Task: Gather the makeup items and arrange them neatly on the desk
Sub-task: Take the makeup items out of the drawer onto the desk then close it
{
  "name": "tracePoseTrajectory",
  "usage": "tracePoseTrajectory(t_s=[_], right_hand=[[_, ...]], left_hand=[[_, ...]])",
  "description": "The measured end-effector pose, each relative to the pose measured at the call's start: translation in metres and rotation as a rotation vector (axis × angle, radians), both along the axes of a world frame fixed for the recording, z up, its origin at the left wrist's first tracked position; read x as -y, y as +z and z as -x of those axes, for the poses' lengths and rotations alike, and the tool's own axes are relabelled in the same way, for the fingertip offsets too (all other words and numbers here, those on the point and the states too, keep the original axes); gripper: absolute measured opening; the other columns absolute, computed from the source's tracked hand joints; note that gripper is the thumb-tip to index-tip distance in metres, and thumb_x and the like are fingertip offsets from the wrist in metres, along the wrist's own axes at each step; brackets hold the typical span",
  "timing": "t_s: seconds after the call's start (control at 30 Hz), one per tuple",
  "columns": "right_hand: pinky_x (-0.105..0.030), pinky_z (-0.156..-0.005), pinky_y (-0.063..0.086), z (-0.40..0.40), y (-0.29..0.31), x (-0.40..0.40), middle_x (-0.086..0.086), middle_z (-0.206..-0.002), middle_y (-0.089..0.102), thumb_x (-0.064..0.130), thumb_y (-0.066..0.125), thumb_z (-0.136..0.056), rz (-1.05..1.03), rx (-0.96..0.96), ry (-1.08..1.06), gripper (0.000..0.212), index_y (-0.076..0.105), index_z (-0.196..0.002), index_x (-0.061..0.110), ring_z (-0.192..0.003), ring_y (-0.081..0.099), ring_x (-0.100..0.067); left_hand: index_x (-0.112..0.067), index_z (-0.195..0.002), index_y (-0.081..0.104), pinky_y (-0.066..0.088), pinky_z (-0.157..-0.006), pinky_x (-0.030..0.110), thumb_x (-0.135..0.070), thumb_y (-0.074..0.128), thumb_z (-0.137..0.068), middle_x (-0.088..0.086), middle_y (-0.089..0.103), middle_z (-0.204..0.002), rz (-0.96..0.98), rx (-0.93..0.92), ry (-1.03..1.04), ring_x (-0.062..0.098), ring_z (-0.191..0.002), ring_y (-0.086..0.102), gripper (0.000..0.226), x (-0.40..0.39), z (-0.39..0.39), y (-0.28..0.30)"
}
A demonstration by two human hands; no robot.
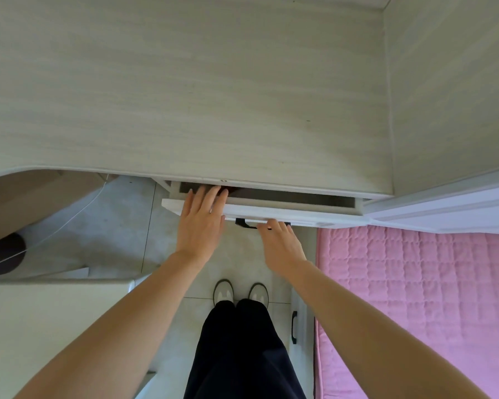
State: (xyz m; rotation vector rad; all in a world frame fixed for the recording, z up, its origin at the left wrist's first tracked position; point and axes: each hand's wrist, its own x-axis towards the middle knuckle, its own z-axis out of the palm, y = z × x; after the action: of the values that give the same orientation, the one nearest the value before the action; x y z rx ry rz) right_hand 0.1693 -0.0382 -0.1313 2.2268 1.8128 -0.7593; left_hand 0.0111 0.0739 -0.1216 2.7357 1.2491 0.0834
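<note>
Drawer (271,210) under the table (185,96) stands slightly open. Left hand (202,220) reaches over its front, fingers straight, holding nothing. Right hand (283,243), beside it, curls fingers round the black handle (244,223).

Both my bare arms reach forward and down, elbows nearly straight. My left hand (202,218) lies palm down, its fingers (213,197) straight and spread a little, the tips out ahead of the knuckles. My right hand (281,244) sits a bit nearer to me and to the right, its fingers (272,225) curled under at the tips in a hooking grip. The two hands are near each other but apart.
</note>
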Motion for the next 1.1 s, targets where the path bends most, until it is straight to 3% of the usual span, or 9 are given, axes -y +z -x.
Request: tracePoseTrajectory(t_s=[0.23, 0.37, 0.5, 0.57, 0.63, 0.73, 0.83, 1.1], right_hand=[[-0.038, -0.106, 0.036, 0.011, 0.007, 0.027, -0.01, -0.134, 0.043, -0.001, 0.054, -0.081, -0.006, -0.078, 0.001, 0.063, 0.037, -0.141, 0.013, -0.122, 0.042, -0.027], [-0.035, -0.084, 0.047, 0.011, 0.028, 0.039, -0.003, -0.132, 0.049, -0.005, 0.048, -0.081, -0.134, -0.126, -0.068, 0.058, 0.047, -0.136, 0.014, -0.119, 0.046, -0.024], [-0.034, -0.06, 0.052, 0.005, 0.05, 0.048, -0.006, -0.11, 0.064, -0.01, 0.068, -0.064, -0.397, -0.053, -0.084, 0.055, 0.066, -0.115, 0.01, -0.096, 0.062, -0.029], [-0.037, -0.07, 0.053, -0.005, 0.053, 0.048, -0.007, -0.111, 0.064, -0.009, 0.071, -0.064, -0.479, 0.0, -0.125, 0.054, 0.067, -0.115, 0.01, -0.099, 0.062, -0.03], [-0.045, -0.091, 0.048, -0.017, 0.051, 0.045, -0.01, -0.123, 0.06, -0.005, 0.068, -0.072, -0.449, 0.061, -0.133, 0.057, 0.06, -0.126, 0.01, -0.111, 0.056, -0.033], [-0.053, -0.115, 0.022, -0.035, 0.041, 0.046, -0.011, -0.145, 0.04, 0.008, 0.058, -0.089, -0.242, 0.157, -0.058, 0.066, 0.03, -0.149, 0.017, -0.134, 0.034, -0.036], [-0.055, -0.117, 0.011, -0.043, 0.031, 0.048, -0.008, -0.153, 0.027, 0.008, 0.052, -0.092, -0.084, 0.193, -0.01, 0.077, 0.009, -0.153, 0.025, -0.141, 0.023, -0.036], [-0.051, -0.111, 0.025, -0.036, 0.032, 0.064, -0.006, -0.135, 0.049, 0.0, 0.05, -0.082, -0.158, 0.195, -0.003, 0.075, 0.027, -0.149, 0.025, -0.119, 0.047, -0.032]], left_hand=[[-0.013, -0.124, 0.058, 0.031, -0.111, 0.051, -0.021, 0.074, -0.077, 0.007, 0.062, -0.115, -0.034, -0.033, -0.032, 0.03, -0.112, 0.055, 0.051, 0.016, 0.012, -0.012], [-0.013, -0.119, 0.06, 0.033, -0.109, 0.05, -0.019, 0.074, -0.077, 0.004, 0.063, -0.105, -0.05, -0.003, -0.027, 0.029, -0.101, 0.057, 0.045, 0.023, 0.015, -0.011], [-0.01, -0.116, 0.062, 0.039, -0.105, 0.05, -0.018, 0.077, -0.073, 0.005, 0.064, -0.1, -0.049, -0.002, -0.02, 0.03, -0.096, 0.058, 0.046, 0.026, 0.014, -0.006], [-0.009, -0.115, 0.063, 0.042, -0.1, 0.048, -0.018, 0.078, -0.072, 0.007, 0.065, -0.1, -0.048, -0.006, -0.032, 0.032, -0.094, 0.059, 0.047, 0.027, 0.014, -0.004], [-0.008, -0.113, 0.064, 0.045, -0.096, 0.045, -0.022, 0.08, -0.071, 0.008, 0.065, -0.1, -0.045, -0.016, -0.042, 0.032, -0.093, 0.06, 0.047, 0.026, 0.015, -0.002], [-0.007, -0.114, 0.063, 0.046, -0.094, 0.044, -0.026, 0.079, -0.073, 0.008, 0.066, -0.101, -0.039, -0.037, -0.063, 0.033, -0.092, 0.06, 0.048, 0.028, 0.016, 0.001], [-0.007, -0.116, 0.063, 0.047, -0.093, 0.043, -0.027, 0.078, -0.075, 0.009, 0.066, -0.102, -0.045, -0.044, -0.082, 0.033, -0.092, 0.061, 0.047, 0.03, 0.019, 0.004], [-0.01, -0.116, 0.064, 0.047, -0.091, 0.042, -0.027, 0.077, -0.077, 0.007, 0.067, -0.104, -0.042, -0.043, -0.088, 0.032, -0.091, 0.061, 0.045, 0.042, 0.029, 0.005]])
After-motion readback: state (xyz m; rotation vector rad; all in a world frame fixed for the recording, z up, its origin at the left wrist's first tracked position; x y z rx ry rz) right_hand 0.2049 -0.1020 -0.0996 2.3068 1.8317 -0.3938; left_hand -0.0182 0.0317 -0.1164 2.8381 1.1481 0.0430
